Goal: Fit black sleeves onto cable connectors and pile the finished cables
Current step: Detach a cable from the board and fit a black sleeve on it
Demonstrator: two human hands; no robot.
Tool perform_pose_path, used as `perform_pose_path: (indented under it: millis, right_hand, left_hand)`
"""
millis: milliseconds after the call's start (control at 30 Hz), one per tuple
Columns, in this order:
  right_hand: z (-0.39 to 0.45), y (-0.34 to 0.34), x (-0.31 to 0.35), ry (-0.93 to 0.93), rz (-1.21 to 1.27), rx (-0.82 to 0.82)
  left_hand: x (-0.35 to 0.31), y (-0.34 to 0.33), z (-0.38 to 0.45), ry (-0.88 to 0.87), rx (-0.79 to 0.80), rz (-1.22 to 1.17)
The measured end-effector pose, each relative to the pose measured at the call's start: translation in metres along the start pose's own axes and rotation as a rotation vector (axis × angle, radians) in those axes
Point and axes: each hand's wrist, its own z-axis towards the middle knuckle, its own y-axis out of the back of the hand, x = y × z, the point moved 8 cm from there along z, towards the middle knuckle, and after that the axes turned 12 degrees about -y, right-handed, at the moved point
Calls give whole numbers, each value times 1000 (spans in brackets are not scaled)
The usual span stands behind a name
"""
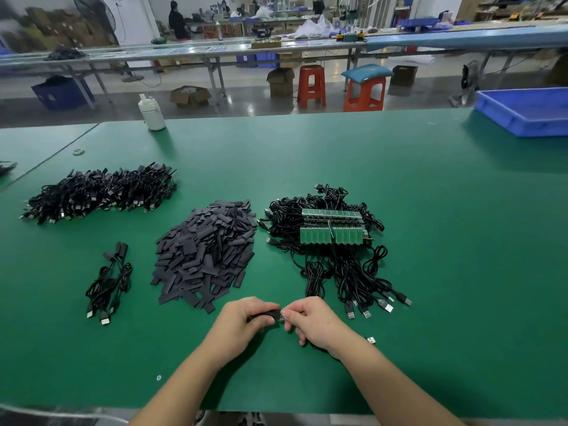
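both hands' grips clamp together: left hand (242,322) pinching black sleeve (266,315), right hand (310,322) its connector (283,315).

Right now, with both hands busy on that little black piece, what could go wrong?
The left hand and right hand pinch one black sleeve at a hidden joint, so it could go on crooked unnoticed. The sleeve pile lies just beyond the knuckles and might be scattered by a reach. A loose plug beside the right wrist could be swept off the green table.
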Motion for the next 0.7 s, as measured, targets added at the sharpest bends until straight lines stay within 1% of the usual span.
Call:
perform_pose_path:
  millis: [233,267,367,400,433,500,600,700]
  right_hand:
    - [-3,0,11,57,117,71]
    - [-4,0,12,56,125,76]
    - [-6,-1,14,37,161,85]
    - [-6,-1,15,23,181,90]
    - [-5,-1,14,8,206,99]
    - [-5,-1,13,-15,243,124]
    - [-5,1,9,-35,247,140]
    - [-4,-1,8,-28,231,139]
  left_hand:
    - [-9,-1,0,-30,-17,58]
    - [-11,-1,0,-41,-14,122]
    - [-24,2,2,-131,3,515]
    - [-28,2,3,-159,-1,584]
    - [-31,3,4,-167,-3,600]
    - [-32,3,8,-153,3,553]
    - [-25,-6,12,-93,83,461]
    - [-24,-12,12,-84,94,437]
